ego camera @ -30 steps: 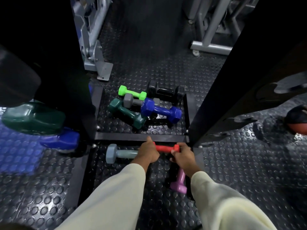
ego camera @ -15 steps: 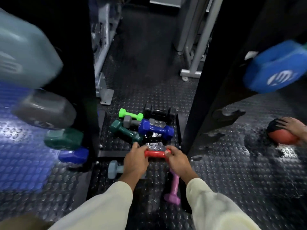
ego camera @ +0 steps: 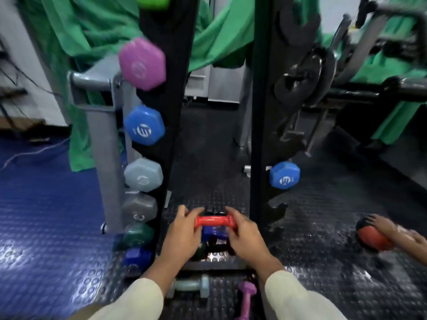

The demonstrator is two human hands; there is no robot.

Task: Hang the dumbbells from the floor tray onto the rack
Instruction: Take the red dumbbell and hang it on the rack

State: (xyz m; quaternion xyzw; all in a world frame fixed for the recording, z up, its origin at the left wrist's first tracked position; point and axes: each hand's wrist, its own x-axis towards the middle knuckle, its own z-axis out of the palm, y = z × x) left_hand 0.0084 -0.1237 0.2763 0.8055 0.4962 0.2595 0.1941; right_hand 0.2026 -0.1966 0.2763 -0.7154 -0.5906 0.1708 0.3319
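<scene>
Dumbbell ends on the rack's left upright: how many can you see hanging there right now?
7, top to bottom: green end cut off by the frame edge, pink end, blue end, pale blue end, grey end, dark green end, dark blue end. More may hang above the frame.

The place was a gym. A tall black rack [ego camera: 169, 93] carried coloured hex dumbbells [ego camera: 143, 128] stacked up its left post, and more lay on the floor tray [ego camera: 215, 264] at its foot. The floor [ego camera: 312, 250] was black studded rubber matting, with blue matting [ego camera: 41, 204] to the left. Grey machine frames [ego camera: 101, 125] and weight plates [ego camera: 316, 75] on a bar stood behind.
</scene>
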